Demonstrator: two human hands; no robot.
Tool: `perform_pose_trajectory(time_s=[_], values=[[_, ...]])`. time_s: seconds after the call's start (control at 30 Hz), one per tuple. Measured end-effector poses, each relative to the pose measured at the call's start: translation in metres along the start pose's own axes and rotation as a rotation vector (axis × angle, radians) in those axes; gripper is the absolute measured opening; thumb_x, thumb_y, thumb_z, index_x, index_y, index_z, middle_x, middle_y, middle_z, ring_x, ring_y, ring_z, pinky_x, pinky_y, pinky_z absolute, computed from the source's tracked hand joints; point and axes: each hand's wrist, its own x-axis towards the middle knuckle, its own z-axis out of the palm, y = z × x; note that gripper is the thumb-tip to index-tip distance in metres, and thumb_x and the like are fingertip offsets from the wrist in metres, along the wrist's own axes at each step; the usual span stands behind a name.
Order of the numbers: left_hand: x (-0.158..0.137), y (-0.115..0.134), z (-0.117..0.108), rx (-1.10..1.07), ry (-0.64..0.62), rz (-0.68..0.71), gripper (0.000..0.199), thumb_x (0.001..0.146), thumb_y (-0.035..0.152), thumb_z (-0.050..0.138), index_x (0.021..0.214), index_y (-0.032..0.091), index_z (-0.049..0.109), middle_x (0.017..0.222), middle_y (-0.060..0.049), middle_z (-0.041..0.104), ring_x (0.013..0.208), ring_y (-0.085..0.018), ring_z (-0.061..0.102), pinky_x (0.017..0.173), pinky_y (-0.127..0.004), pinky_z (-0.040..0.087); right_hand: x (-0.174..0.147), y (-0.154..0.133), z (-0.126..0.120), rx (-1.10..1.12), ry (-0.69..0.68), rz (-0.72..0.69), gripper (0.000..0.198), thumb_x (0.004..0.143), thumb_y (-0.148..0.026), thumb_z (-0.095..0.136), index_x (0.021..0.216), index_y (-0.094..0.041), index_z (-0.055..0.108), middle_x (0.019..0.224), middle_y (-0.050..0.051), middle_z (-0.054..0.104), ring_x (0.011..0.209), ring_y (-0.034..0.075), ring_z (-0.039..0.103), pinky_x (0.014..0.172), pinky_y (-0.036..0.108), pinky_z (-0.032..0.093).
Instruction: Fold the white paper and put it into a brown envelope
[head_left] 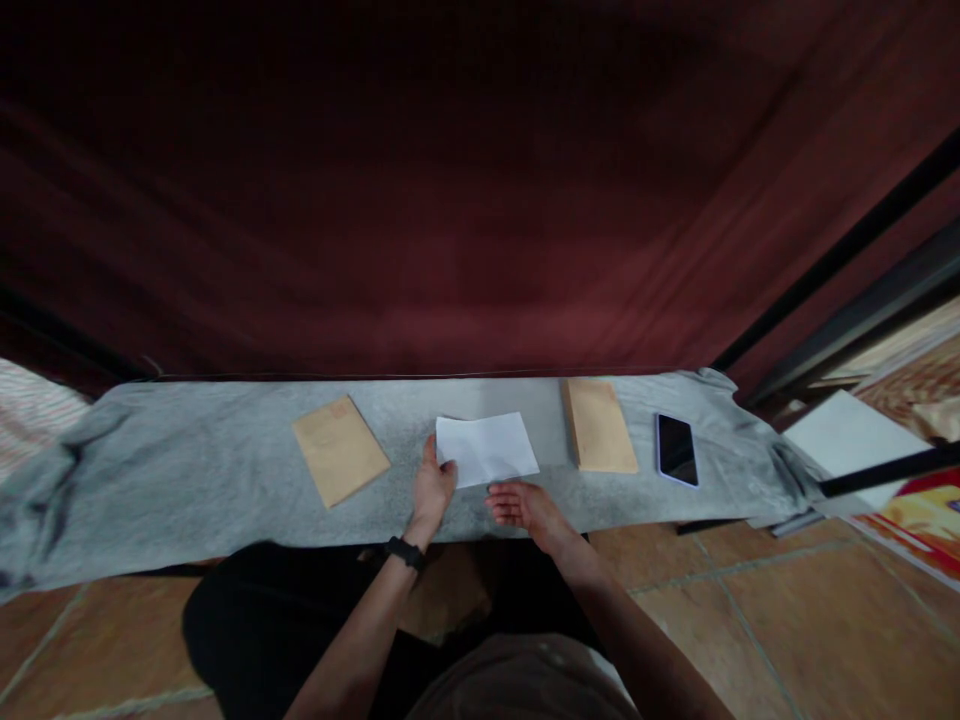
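Observation:
A white sheet of paper, which looks folded, is pinched at its left end by my left hand, the thumb on top. A dark band circles that wrist. My right hand hovers just below the paper's lower right edge, fingers stretched out and nothing in them. Left of the paper lies a brown envelope, turned at an angle with a faint reddish mark near its top. To the right rests a stack of brown envelopes.
A grey cloth covers the narrow table. Near its right end lies a phone with a dark screen. Behind hangs a dark red curtain. At the far right are a dark metal bar and a white board.

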Motion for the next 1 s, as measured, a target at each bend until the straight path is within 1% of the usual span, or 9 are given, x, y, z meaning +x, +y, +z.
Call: perform_pose_trajectory(time_s=[0.07,0.17,0.33,0.4,0.47,0.57,0.67,0.77,1.0], values=[[-0.006,-0.002,-0.005,0.177,-0.016,0.009,0.066,0.087,0.022,0.054,0.151,0.015,0.037,0.099,-0.012,0.075,0.086,-0.027,0.073,0.080,-0.038,0.057,0.002,-0.003,-0.006,-0.291,0.138,-0.213,0.038,0.094,-0.047,0.047,0.104,-0.020,0.072,0.102,0.011,0.077,0.089,0.025,0.073,0.088,0.045,0.058],[-0.014,0.004,-0.010,0.358,-0.026,0.007,0.065,0.093,0.026,0.050,0.154,0.015,0.032,0.108,-0.015,0.073,0.088,-0.028,0.072,0.080,-0.038,0.055,0.014,-0.010,-0.013,-0.858,0.335,-0.532,0.041,0.099,-0.036,0.040,0.127,-0.022,0.066,0.135,0.010,0.065,0.125,0.025,0.061,0.110,0.045,0.045],[-0.026,0.018,-0.008,0.571,0.099,0.125,0.058,0.097,0.023,0.041,0.154,0.014,0.035,0.141,-0.023,0.055,0.122,-0.034,0.060,0.102,-0.049,0.047,0.030,0.000,-0.018,-1.459,0.319,-0.652,0.050,0.102,-0.033,0.043,0.150,-0.016,0.046,0.158,0.013,0.040,0.146,0.028,0.037,0.121,0.052,0.026],[-0.031,0.021,0.001,0.618,0.120,0.247,0.058,0.098,0.022,0.037,0.155,0.014,0.035,0.154,-0.021,0.043,0.142,-0.035,0.040,0.114,-0.056,0.035,0.032,0.007,-0.020,-1.524,0.338,-0.660,0.052,0.103,-0.036,0.043,0.152,-0.017,0.043,0.159,0.014,0.037,0.147,0.029,0.036,0.121,0.053,0.024],[-0.033,0.023,0.017,0.603,0.017,0.389,0.057,0.100,0.026,0.035,0.156,0.018,0.034,0.162,-0.015,0.034,0.151,-0.031,0.026,0.120,-0.055,0.026,0.032,0.012,-0.021,-1.543,0.347,-0.666,0.054,0.103,-0.038,0.043,0.153,-0.017,0.041,0.160,0.014,0.036,0.147,0.030,0.036,0.121,0.053,0.023],[-0.031,0.026,0.043,0.575,-0.182,0.497,0.055,0.102,0.036,0.035,0.154,0.021,0.038,0.162,-0.010,0.035,0.153,-0.028,0.023,0.123,-0.053,0.023,0.032,0.012,-0.022,-1.547,0.326,-0.664,0.053,0.103,-0.034,0.043,0.153,-0.019,0.041,0.159,0.013,0.037,0.147,0.030,0.036,0.120,0.054,0.025],[-0.021,0.025,0.058,0.608,-0.209,0.467,0.056,0.102,0.041,0.033,0.153,0.017,0.041,0.160,-0.011,0.038,0.152,-0.028,0.025,0.123,-0.053,0.023,0.032,0.010,-0.022,-1.538,0.316,-0.665,0.052,0.102,-0.033,0.045,0.152,-0.020,0.042,0.159,0.013,0.037,0.146,0.031,0.037,0.119,0.055,0.026],[-0.008,0.019,0.054,0.638,-0.196,0.458,0.058,0.103,0.042,0.030,0.153,0.014,0.040,0.159,-0.012,0.039,0.152,-0.027,0.026,0.124,-0.050,0.021,0.031,0.007,-0.022,-1.534,0.316,-0.672,0.054,0.103,-0.039,0.043,0.152,-0.018,0.042,0.160,0.013,0.037,0.146,0.031,0.037,0.120,0.054,0.024],[0.002,-0.007,0.015,0.697,-0.113,0.394,0.059,0.103,0.041,0.028,0.155,0.014,0.037,0.160,-0.012,0.037,0.152,-0.026,0.027,0.124,-0.048,0.020,0.029,0.003,-0.019,-1.516,0.320,-0.669,0.055,0.103,-0.040,0.043,0.153,-0.018,0.041,0.159,0.013,0.037,0.147,0.031,0.036,0.120,0.053,0.023]])
